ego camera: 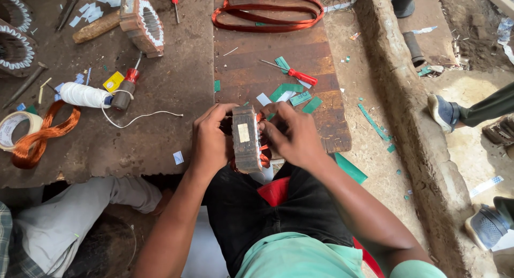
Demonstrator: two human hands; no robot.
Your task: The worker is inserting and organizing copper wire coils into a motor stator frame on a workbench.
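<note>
Both hands gripped a motor stator [246,139] at the desk's [160,144] near edge, over the person's lap. The left hand [210,139] clasped its side to steady it upright, while the right hand's [292,136] fingers pinched at copper windings [264,156] on its face. A red-handled screwdriver [300,75] and green insulation slips [292,93] lay just beyond, near to hand.

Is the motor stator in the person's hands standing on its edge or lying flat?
On its edge. The stator is held upright between the left hand and the right hand, its narrow side facing the camera.
</note>
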